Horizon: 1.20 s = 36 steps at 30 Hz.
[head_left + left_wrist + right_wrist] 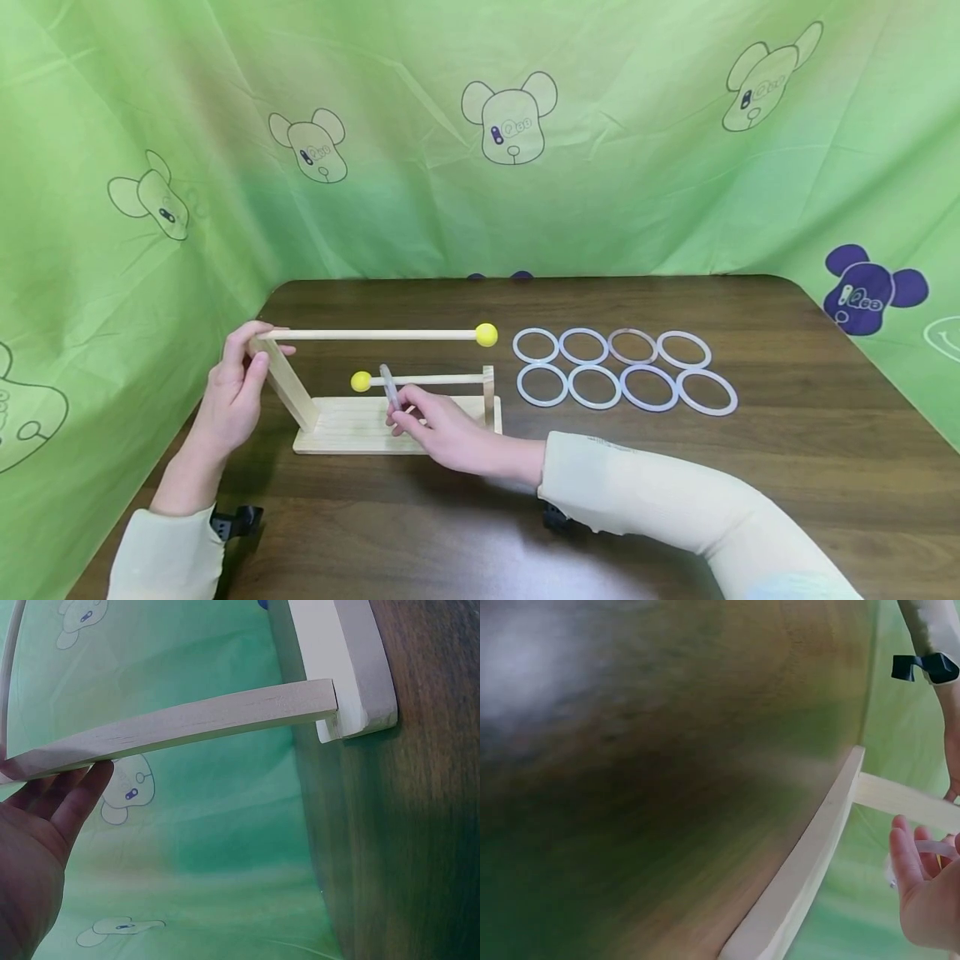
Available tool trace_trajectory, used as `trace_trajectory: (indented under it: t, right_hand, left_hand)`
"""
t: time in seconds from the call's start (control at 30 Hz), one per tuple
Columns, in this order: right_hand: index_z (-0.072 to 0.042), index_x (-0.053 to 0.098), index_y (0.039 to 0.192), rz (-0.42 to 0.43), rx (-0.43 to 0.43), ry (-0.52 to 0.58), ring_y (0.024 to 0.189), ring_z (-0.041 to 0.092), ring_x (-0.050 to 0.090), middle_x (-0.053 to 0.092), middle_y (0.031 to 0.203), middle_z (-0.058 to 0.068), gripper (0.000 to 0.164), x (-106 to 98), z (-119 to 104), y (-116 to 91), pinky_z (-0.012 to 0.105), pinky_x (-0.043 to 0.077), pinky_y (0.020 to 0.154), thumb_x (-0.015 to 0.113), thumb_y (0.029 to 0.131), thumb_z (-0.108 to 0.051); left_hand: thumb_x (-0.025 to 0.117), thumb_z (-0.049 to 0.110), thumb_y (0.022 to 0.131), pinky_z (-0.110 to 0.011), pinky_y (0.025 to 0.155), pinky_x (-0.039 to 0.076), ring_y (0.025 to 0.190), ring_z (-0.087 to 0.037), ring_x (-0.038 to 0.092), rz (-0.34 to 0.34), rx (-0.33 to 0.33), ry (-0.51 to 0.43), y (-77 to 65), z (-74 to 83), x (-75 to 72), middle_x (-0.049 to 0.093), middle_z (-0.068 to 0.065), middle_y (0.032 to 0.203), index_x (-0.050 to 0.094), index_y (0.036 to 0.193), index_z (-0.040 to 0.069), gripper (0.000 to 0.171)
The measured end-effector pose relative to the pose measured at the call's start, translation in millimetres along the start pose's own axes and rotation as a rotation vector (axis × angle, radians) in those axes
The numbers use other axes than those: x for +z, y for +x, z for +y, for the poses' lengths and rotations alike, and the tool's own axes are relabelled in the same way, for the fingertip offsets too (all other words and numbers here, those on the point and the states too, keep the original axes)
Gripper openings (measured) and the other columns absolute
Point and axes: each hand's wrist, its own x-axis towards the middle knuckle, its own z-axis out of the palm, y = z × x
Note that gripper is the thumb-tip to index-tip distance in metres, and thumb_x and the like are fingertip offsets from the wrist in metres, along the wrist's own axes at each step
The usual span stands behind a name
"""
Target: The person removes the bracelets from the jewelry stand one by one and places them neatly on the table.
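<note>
A wooden stand (360, 429) has a tall post (288, 383) at its left end and a short post (489, 396) at its right. From the tall post a long rod (375, 335) runs rightward to a yellow ball; a lower rod (442, 380) points left from the short post, tipped with another yellow ball (361, 382). My left hand (236, 392) grips the tall post's top, thumb in front, fingers behind. In my right hand (446, 429), a translucent ring (388, 385) is pinched, seen edge-on, overlapping the lower rod just right of its ball.
Several pale translucent rings (542, 385) lie in two rows on the brown wooden table (600, 483), right of the stand. A green printed cloth (420, 192) hangs behind the table and along its sides.
</note>
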Motion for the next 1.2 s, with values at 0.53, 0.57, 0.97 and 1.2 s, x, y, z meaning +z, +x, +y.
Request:
trace_trajectory:
  t: [0.53,0.57,0.97,1.2]
  right_hand:
    - [-0.002,0.056,0.101,-0.055,-0.046,0.004,0.088,0.017,0.068,0.069,0.098,0.015,0.006,10.1,-9.7,13.5,0.022,0.047,0.084,0.051,0.100,-0.004]
    - [-0.002,0.057,0.102,-0.059,-0.044,-0.002,0.088,0.017,0.068,0.069,0.098,0.014,0.006,10.2,-10.1,13.2,0.022,0.047,0.085,0.050,0.100,-0.004]
    - [0.001,0.056,0.100,-0.097,-0.047,0.057,0.087,0.028,0.068,0.068,0.095,0.019,0.007,0.2,-9.6,0.0,0.021,0.049,0.084,0.050,0.099,0.000]
    - [0.000,0.056,0.103,-0.121,-0.093,0.025,0.087,0.024,0.068,0.068,0.096,0.017,0.008,-14.7,-11.8,-15.0,0.022,0.050,0.082,0.049,0.100,-0.002]
  left_hand:
    - [0.040,-0.011,0.097,-0.015,0.086,0.037,0.103,-0.001,0.057,0.000,0.002,0.001,0.4,0.0,0.5,0.066,-0.022,0.097,0.041,0.131,-0.003,0.035]
    - [0.040,-0.011,0.097,-0.015,0.086,0.037,0.103,-0.001,0.057,0.001,0.002,-0.001,0.4,-0.2,0.7,0.066,-0.022,0.097,0.041,0.131,-0.004,0.035]
    - [0.040,-0.013,0.096,-0.015,0.086,0.037,0.103,0.000,0.056,0.002,0.008,0.005,0.4,0.2,0.9,0.065,-0.022,0.097,0.040,0.131,-0.003,0.036]
    - [0.040,-0.013,0.096,-0.015,0.086,0.037,0.104,0.000,0.055,0.007,0.002,0.009,-0.4,-0.3,0.9,0.066,-0.021,0.097,0.041,0.131,-0.004,0.036]
